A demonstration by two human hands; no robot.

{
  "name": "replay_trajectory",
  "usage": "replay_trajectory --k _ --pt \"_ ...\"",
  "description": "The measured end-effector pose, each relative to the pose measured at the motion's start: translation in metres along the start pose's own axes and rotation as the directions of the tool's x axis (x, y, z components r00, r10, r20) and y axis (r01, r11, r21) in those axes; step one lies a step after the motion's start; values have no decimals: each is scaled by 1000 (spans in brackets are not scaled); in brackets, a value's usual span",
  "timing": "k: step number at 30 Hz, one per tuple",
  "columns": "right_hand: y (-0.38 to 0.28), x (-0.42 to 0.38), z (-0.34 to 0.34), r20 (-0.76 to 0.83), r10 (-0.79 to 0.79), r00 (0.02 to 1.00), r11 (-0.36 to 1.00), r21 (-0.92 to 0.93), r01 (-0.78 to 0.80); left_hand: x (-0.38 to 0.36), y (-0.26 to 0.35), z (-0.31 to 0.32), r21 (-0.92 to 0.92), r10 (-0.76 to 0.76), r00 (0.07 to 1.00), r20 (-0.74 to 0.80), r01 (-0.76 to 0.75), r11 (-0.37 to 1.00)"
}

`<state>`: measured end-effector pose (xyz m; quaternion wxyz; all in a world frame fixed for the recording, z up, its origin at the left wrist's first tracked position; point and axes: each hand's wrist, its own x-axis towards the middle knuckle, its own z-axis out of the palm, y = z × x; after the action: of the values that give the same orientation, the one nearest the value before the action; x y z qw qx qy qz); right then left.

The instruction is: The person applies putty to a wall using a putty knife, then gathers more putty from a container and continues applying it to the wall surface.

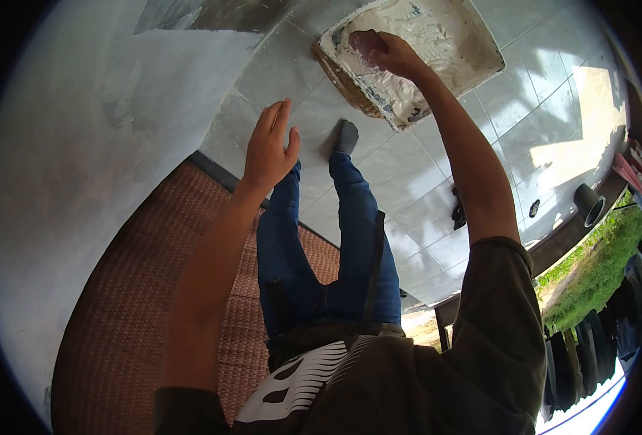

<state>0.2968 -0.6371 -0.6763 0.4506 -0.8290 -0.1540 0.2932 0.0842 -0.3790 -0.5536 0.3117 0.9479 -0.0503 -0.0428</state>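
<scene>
In the head view, my right hand grips a flat reddish-brown scraper, its fingers partly hidden around it. The scraper is over the left side of a shallow white-crusted tray, at or just above the thick white paste spread inside. Off to the left, my left hand hangs in the air near the wall, fingers stretched out and holding nothing. Beneath the tray's left side shows a brown wooden support.
A pale wall rises on the left, with a grey patch on top. Woven mat covers the floor behind my feet; grey tiles lie ahead. A dark pot stands at the right edge, near hanging clothes.
</scene>
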Motion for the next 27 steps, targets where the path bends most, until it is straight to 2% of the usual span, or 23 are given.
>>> replay_trajectory --k 1,2,4,8,10,11,14,20,24,26,27 --pt "2 2 -2 109 79 991 986 140 -94 -1 0 0 4 0 1000 -1 0 1000" --pt "-3 2 -5 109 76 991 986 139 -91 -1 1 -1 5 0 1000 -4 0 1000" --pt "-13 0 -12 218 41 975 952 288 -104 -3 1 -3 21 1 1000 -6 -1 1000" --pt "-12 1 -16 274 40 961 937 323 -131 -7 2 -11 24 -10 1000 -9 11 1000" --pt "-22 -7 -15 330 40 943 860 469 -200 -10 6 -21 9 -31 1000 -5 31 999" --pt "-39 -19 -12 297 48 954 775 591 -223 -11 8 -27 19 -26 1000 -14 27 999" --pt "-65 -39 -9 323 30 946 609 744 -273 -13 17 -54 48 -15 999 -47 18 999" --pt "-168 -105 4 148 13 989 283 948 -145 -18 40 -127 87 -3 981 -196 20 996" --pt "-236 -142 18 111 -7 994 200 974 -108 -32 57 -180 104 20 954 -300 11 995" --pt "-252 -153 29 116 -118 986 226 970 -87 -40 64 -206 142 52 934 -354 -1 990" --pt "-268 -160 33 101 -114 988 250 966 -70 -44 64 -217 174 77 925 -372 -12 985"
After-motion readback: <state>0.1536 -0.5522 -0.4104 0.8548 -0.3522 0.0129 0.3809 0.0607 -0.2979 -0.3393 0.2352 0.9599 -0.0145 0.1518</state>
